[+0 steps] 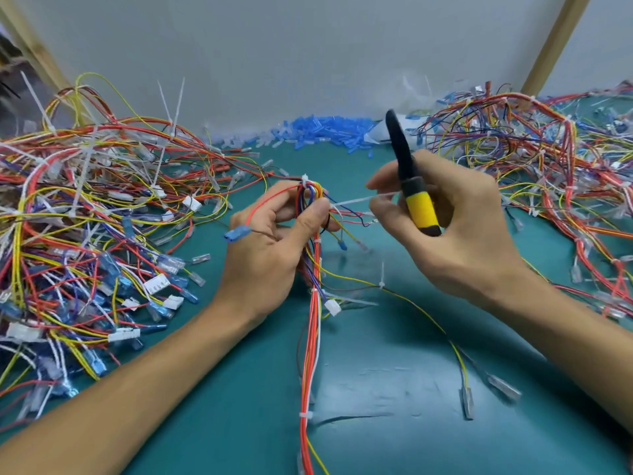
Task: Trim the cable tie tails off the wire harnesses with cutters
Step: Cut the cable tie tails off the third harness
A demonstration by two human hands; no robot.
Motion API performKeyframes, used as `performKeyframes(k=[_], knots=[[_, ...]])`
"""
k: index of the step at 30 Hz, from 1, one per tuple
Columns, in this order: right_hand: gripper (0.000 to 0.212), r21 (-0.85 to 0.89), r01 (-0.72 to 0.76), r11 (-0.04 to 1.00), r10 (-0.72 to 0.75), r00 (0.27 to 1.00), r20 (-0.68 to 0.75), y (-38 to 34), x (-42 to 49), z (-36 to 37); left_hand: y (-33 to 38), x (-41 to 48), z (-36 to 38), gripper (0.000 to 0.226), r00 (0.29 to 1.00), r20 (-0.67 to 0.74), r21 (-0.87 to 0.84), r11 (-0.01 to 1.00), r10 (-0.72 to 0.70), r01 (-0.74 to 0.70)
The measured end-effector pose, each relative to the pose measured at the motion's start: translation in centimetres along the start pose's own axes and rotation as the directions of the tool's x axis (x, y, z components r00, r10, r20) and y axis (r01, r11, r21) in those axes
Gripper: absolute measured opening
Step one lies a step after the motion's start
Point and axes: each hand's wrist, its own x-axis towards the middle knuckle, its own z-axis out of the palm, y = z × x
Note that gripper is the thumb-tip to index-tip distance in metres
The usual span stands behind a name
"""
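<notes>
A bundled wire harness of red, orange, yellow, blue and white wires (312,337) runs from the lower centre of the frame up to the middle, where the left hand (270,241) grips its looped top, thumb and fingers curled round the wires. A white plastic cable tie tail (352,200) sticks out sideways from that loop towards the right. Its far end meets the fingertips of the right hand (455,228). That hand is also closed round the yellow-and-black-handled cutters (419,209), which stand nearly upright in the fist, black part uppermost. The cutting jaws cannot be made out.

More white ties ring the harness lower down. It lies on a teal-green work mat (376,389).

A large tangled heap of similar harnesses with long uncut tie tails (85,217) fills the left of the frame. A white connector tag (156,284) in it carries print too blurred to read. A second tangled heap (548,159) lies at the upper right. A drift of small blue plastic sleeves (322,130) sits at top centre against a grey wall (308,46).
</notes>
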Motion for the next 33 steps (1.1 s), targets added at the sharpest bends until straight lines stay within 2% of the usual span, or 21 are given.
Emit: performKeyframes(k=[3,5,7,10,13,15,17,21,25,28,33], knots=[[0.010,-0.029,0.050,0.998,-0.051,0.998,-0.048,-0.6,-0.3,0.2,0.4,-0.4,0.1,0.022,0.994,0.076,0.100,0.991,0.083,-0.091],[0.007,0.004,0.026,1.000,-0.026,0.998,-0.057,-0.5,-0.4,0.2,0.5,-0.5,0.1,0.017,0.988,0.097,0.119,0.984,0.118,-0.129],[0.002,0.067,-0.012,0.998,0.017,0.998,-0.066,-0.2,-0.2,0.1,0.6,-0.4,0.0,0.016,0.983,0.107,0.129,0.978,0.148,-0.162],[0.005,0.181,-0.080,0.980,0.097,0.992,-0.083,0.2,0.4,-0.1,0.9,-0.3,-0.1,0.022,0.958,0.120,0.241,0.929,0.259,-0.281],[0.010,0.279,-0.195,0.940,0.226,0.971,-0.083,0.6,0.6,-0.4,0.9,-0.2,-0.3,0.026,0.942,0.134,0.209,0.921,0.307,-0.329],[0.007,0.097,-0.202,0.975,0.212,0.970,-0.117,1.0,0.7,-0.5,0.8,0.0,-0.3,0.028,0.932,0.128,0.200,0.912,0.338,-0.358],[0.007,-0.042,-0.160,0.986,0.156,0.984,-0.083,1.1,0.7,-0.5,0.7,0.3,-0.2,0.035,0.927,0.107,0.199,0.906,0.360,-0.374],[0.018,0.009,-0.115,0.993,0.113,0.985,0.127,0.8,0.4,-0.3,0.6,0.2,0.0,0.029,0.923,0.089,0.140,0.913,0.374,-0.383],[0.014,-0.018,-0.079,0.997,0.081,0.954,0.288,0.6,-0.1,0.4,0.5,0.1,0.0,0.025,0.924,0.102,0.159,0.910,0.370,-0.382],[0.012,0.005,-0.063,0.998,0.059,0.960,0.274,0.8,-0.1,0.6,0.6,0.0,0.0,0.024,0.925,0.094,0.163,0.911,0.368,-0.379],[0.013,0.007,-0.135,0.991,0.130,0.969,0.210,0.9,0.1,0.3,0.7,0.1,0.1,0.016,0.930,0.118,0.082,0.929,0.349,-0.360]])
